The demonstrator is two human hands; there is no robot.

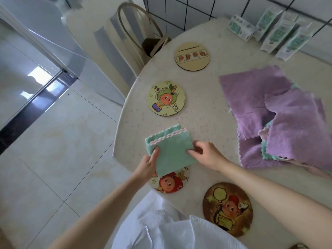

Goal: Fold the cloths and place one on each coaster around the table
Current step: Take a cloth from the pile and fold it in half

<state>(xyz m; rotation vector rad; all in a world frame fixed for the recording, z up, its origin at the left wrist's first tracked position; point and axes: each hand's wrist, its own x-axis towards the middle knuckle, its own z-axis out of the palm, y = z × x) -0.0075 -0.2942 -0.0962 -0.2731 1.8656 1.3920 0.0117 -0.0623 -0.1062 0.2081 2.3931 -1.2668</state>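
A folded green cloth [170, 148] with a pink scalloped edge is held just above the table's near left edge. My left hand [148, 163] pinches its left side and my right hand [204, 154] pinches its right side. The cloth's lower corner covers part of a round coaster with a red cartoon figure [172, 184]. Three other coasters lie bare: a dark one [228, 209] near me, a green-figure one [166, 98] further along the edge, and a pale one [192, 56] at the far side. A heap of unfolded purple cloths [269, 114] lies to the right.
The pale oval table [203, 112] has its curved edge on the left, with tiled floor beyond. A chair [136, 29] stands at the far side. Several green and white boxes [280, 31] lean against the tiled wall at the back right.
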